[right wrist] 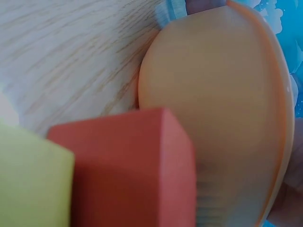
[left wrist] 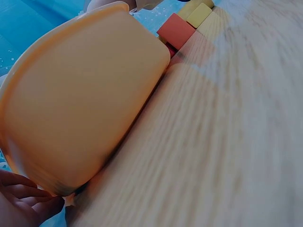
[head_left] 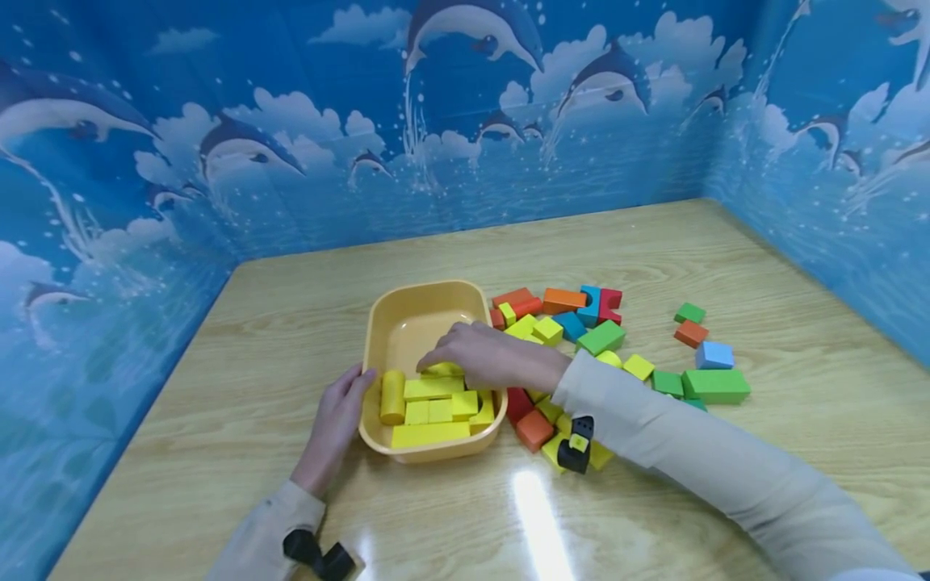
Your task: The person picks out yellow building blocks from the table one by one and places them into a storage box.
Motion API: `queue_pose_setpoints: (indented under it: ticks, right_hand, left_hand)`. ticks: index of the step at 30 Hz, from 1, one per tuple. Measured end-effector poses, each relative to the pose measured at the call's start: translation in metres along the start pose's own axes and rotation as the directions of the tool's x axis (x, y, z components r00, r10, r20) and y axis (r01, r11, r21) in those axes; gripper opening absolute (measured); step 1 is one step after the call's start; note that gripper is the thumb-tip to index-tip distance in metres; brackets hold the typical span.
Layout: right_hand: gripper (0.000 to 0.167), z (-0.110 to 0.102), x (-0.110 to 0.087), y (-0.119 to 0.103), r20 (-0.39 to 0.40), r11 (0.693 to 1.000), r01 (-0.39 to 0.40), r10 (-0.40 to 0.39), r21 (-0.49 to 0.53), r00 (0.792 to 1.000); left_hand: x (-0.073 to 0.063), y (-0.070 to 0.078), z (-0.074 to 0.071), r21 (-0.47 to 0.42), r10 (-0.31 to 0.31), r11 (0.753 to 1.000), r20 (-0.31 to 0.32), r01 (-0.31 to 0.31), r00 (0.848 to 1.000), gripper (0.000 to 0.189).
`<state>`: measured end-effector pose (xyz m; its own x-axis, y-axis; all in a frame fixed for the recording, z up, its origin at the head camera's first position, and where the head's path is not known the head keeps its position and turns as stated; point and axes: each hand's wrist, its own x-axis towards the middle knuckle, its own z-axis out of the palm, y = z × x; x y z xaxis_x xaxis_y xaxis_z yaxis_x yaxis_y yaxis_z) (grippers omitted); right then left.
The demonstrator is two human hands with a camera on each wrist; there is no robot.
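Observation:
A tan plastic bin [head_left: 388, 311] stands on the table with several yellow blocks laid in its near half. My left hand [head_left: 339, 411] holds the bin's left side, thumb over the rim and fingers against the outer wall. Reaching over the right rim, my right hand [head_left: 479, 351] has its fingers down on a yellow block [head_left: 438, 370], gripping it behind the row of the others. The thumb is hidden behind the hand. Next to that row lie a yellow cylinder [head_left: 393, 397] and a long yellow block [head_left: 430, 436] along the near wall.
Loose blocks lie right of the bin, partly under the right forearm: a red-orange cube [head_left: 534, 430], an orange block [head_left: 564, 301], a green block [head_left: 601, 337] and several yellow ones. Farther right are a blue block [head_left: 714, 355] and a long green block [head_left: 715, 386]. Dolphin-printed walls [head_left: 465, 161] border the table.

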<state>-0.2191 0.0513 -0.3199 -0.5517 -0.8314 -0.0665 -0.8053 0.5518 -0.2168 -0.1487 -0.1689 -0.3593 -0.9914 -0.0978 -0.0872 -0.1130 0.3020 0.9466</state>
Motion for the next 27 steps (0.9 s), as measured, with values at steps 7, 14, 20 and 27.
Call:
queue_pose_setpoints:
  ticks: [7,14,20,27]
  right_hand:
    - [0.064,0.001,-0.002,0.001,-0.006,1.0,0.019,-0.019,-0.011,1.0]
    - [0.063,0.0,-0.005,-0.003,0.017,0.998,0.015,-0.014,-0.066,1.0]
    - [0.061,-0.001,-0.01,-0.002,0.0,0.999,-0.022,0.022,-0.046,1.0]
    - [0.049,-0.004,-0.037,0.013,-0.162,1.0,-0.01,0.013,0.019,0.987]
  left_hand:
    - [-0.001,0.001,0.0,0.004,0.002,1.0,0.0,-0.002,1.0,0.049]
    - [-0.001,0.0,0.0,0.002,-0.008,1.0,0.007,0.008,1.0,0.049]
    - [-0.001,-0.001,-0.001,0.002,0.0,1.0,0.02,0.0,1.0,0.05]
    - [0.0,-0.001,-0.002,0.0,0.014,1.0,0.022,-0.014,1.0,0.049]
